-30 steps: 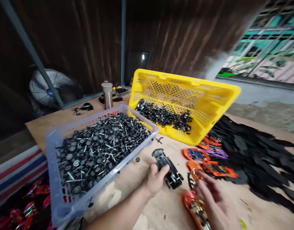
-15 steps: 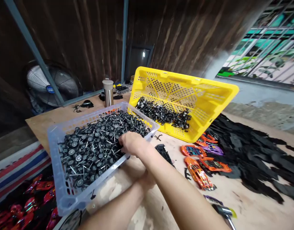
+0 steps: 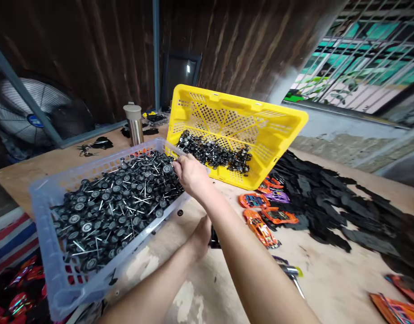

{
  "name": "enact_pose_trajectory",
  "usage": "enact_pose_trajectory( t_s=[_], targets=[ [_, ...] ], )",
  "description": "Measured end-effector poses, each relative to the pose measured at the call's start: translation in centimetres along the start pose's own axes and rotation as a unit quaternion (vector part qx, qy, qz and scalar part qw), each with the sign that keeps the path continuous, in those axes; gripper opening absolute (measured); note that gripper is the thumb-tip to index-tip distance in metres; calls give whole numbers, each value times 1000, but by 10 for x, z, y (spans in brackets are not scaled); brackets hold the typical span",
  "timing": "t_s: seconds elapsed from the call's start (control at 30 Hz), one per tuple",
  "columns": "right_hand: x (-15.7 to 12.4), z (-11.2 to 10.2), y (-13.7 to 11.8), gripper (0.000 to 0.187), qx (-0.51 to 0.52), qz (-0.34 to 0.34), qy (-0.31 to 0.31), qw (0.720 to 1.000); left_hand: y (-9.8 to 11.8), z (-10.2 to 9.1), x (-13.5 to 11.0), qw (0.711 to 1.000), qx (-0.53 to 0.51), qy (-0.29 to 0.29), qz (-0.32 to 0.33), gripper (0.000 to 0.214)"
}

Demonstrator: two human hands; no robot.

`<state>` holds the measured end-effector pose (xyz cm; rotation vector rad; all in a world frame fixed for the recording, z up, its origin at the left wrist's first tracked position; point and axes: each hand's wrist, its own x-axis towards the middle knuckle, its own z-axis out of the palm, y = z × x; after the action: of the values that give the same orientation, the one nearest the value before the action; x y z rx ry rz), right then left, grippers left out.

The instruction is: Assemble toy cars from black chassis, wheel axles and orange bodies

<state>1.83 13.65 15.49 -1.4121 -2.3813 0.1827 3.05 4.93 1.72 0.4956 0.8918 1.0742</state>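
My right hand (image 3: 192, 176) is above the right rim of a clear plastic crate (image 3: 46, 252), its fingers curled closed. Whatever they hold is hidden by the hand. The crate is heaped with small black wheels (image 3: 115, 193) on thin metal axles. Beneath my right forearm, my left hand (image 3: 202, 236) is closed on a black plastic part (image 3: 214, 237), mostly covered by the forearm. One loose wheel (image 3: 180, 213) lies on the table beside the crate.
A yellow basket (image 3: 277, 130) leans tilted behind, with small black parts (image 3: 215, 153) in it. Orange toy car bodies (image 3: 260, 227), a heap of flat black pieces (image 3: 311, 198) and a metal-shafted tool (image 3: 292, 272) lie right. A steel tumbler (image 3: 135, 128) stands behind the crate.
My right hand has lifted out of the wheels and moved towards the crate's right rim. My left hand stays low beneath the right forearm. The view has turned right.
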Motion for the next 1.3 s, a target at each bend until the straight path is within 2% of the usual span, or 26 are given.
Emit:
enact_pose_trajectory(
  t_s=[0.07,0.13,0.23,0.33,0.4,0.47,0.53,0.6,0.7,0.87,0.97,1.07,1.13,1.2,1.3],
  targets=[
    [-24,-5,20,28,-19,51,58,997,0,-2,3,999,-36,-21,-8,63],
    [-61,-6,48,26,-64,102,103,987,-2,-5,6,995,-85,-49,-32,79],
    [-122,8,85,24,-158,186,98,965,-9,-5,8,989,-108,-78,-66,89],
    [-158,31,100,24,-201,237,100,945,-17,-2,6,989,-64,-97,-87,87],
    [-166,42,99,24,-194,245,117,943,-21,1,4,992,-35,-90,-86,81],
    [-167,50,97,21,-141,248,142,948,-23,2,3,996,-11,-63,-66,72],
    [-168,55,98,20,-7,258,186,948,-23,1,3,998,2,-40,-47,64],
    [-171,59,101,22,148,256,219,930,-24,1,3,998,-2,-34,-53,61],
    [-179,67,105,25,271,239,215,907,-24,1,4,995,-25,-53,-85,62],
    [-190,68,115,26,290,235,182,910,-19,-1,5,991,-36,-68,-105,62],
    [-196,56,146,26,232,256,172,922,-14,-4,5,991,-15,-97,-92,65],
    [-202,45,188,27,154,301,163,927,-13,-4,5,993,2,-93,-68,68],
    [-204,39,206,32,124,318,144,929,-14,-3,4,992,-17,-88,-86,70],
    [-206,35,208,38,105,320,130,933,-15,-2,3,990,-42,-82,-104,68],
    [-214,29,183,52,168,312,148,923,-17,1,2,994,-28,-67,-78,67]
  ],
)
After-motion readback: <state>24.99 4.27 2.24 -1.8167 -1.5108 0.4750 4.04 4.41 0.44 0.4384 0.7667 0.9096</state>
